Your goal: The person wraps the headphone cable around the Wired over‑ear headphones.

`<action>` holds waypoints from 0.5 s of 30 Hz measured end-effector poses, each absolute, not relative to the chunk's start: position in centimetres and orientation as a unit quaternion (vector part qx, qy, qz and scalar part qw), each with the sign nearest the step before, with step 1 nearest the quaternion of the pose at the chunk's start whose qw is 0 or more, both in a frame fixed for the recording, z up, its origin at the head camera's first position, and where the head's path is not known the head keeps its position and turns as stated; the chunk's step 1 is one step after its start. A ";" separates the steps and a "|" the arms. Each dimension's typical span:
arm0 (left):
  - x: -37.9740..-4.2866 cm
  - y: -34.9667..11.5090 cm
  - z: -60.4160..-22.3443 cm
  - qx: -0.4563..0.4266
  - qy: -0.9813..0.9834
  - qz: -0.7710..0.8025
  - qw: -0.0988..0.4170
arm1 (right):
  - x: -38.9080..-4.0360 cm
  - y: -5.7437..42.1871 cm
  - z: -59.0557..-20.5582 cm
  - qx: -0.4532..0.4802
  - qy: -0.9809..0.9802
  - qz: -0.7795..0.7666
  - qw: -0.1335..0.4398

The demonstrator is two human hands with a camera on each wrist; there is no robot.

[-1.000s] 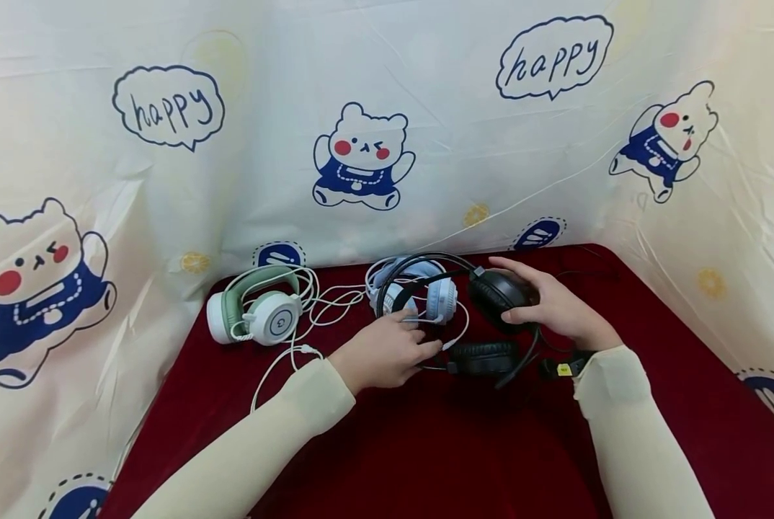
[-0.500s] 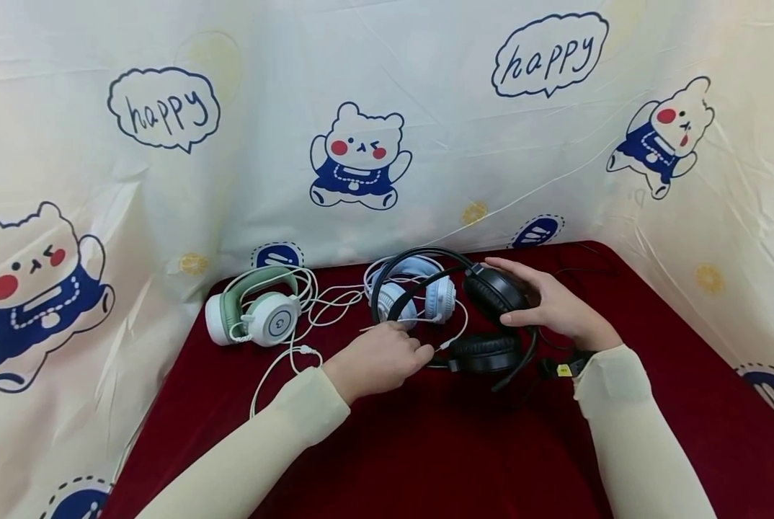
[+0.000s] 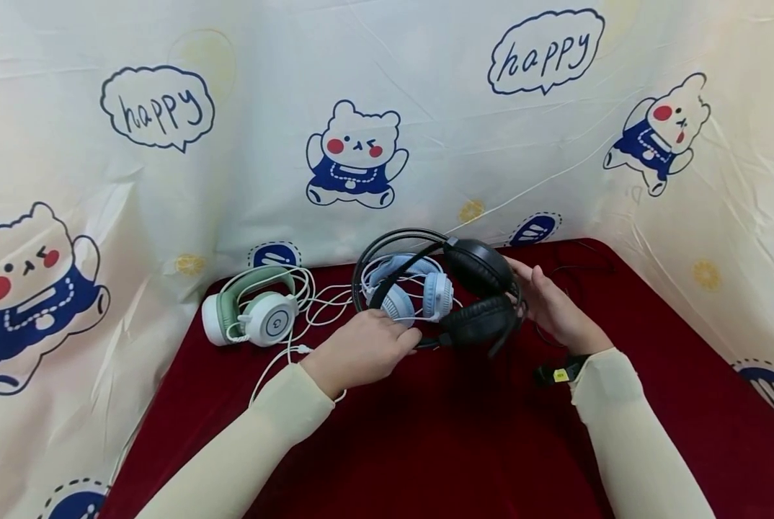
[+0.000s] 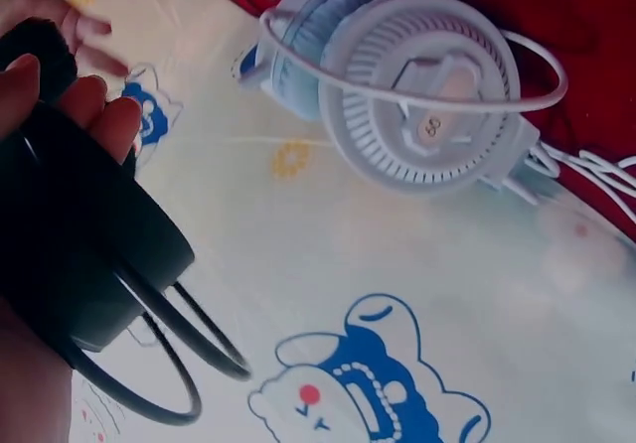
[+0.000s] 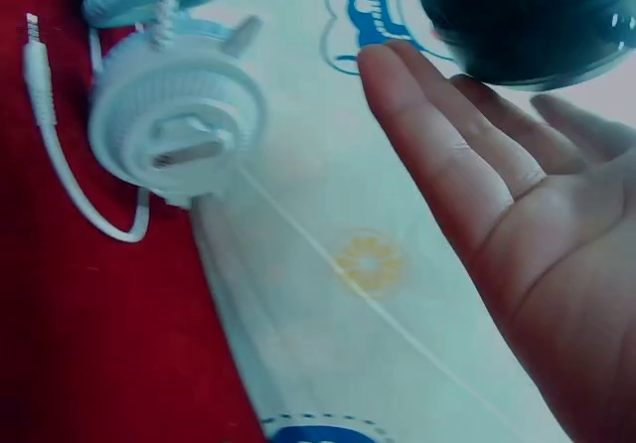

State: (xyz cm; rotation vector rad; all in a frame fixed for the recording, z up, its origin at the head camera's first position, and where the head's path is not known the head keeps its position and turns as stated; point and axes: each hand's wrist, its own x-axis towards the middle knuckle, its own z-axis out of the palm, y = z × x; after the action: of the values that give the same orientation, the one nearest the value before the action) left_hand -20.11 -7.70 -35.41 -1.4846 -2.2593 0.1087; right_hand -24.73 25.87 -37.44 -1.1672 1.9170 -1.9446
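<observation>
Black headphones (image 3: 478,321) with a mic boom are raised over the red cloth in the head view. My left hand (image 3: 364,349) grips them at the headband end; the left wrist view shows its fingers (image 4: 114,125) curled round the dark body. On the other side my right hand (image 3: 558,310) stands beside the ear cups. Its fingers (image 5: 427,145) extend straight towards one black ear cup (image 5: 537,26) in the right wrist view. Behind the black pair sit light blue headphones (image 3: 437,295), partly hidden by it and by my left hand.
White-and-green headphones (image 3: 270,317) stand on the left of the red table (image 3: 465,447), with loose white cables (image 3: 325,303) between the pairs. A small white plug (image 5: 38,75) lies on the cloth. A printed white curtain (image 3: 264,166) encloses the back and sides.
The black headphones have risen and shifted left, held by my left hand. My right hand has come off the upper ear cup and now has its fingers extended beside it.
</observation>
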 end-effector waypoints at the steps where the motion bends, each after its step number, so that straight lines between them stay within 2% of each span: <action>1: -20.2 -7.8 -35.3 -0.530 -0.817 0.033 0.223 | -24.8 25.7 -37.8 -0.386 0.636 -0.661 0.097; 7: -20.7 -8.9 -34.7 -0.493 -0.833 -0.001 0.252 | -24.8 24.4 -39.3 -0.371 0.600 -0.684 0.184; 10: -20.9 -9.5 -34.4 -0.469 -0.845 -0.001 0.258 | -24.3 23.6 -39.8 -0.368 0.607 -0.673 0.206; 13: -21.0 -9.9 -34.2 -0.441 -0.859 0.003 0.258 | -23.7 22.8 -40.2 -0.353 0.638 -0.657 0.194; 15: -21.0 -10.1 -34.1 -0.423 -0.870 -0.002 0.252 | -23.3 22.0 -40.3 -0.333 0.675 -0.640 0.157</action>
State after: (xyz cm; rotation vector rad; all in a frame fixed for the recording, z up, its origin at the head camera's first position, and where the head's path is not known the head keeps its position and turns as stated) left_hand -20.96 -10.08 -34.07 -1.1497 -2.3675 -0.0065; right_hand -23.34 22.01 -40.34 -0.9543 1.9305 -1.8310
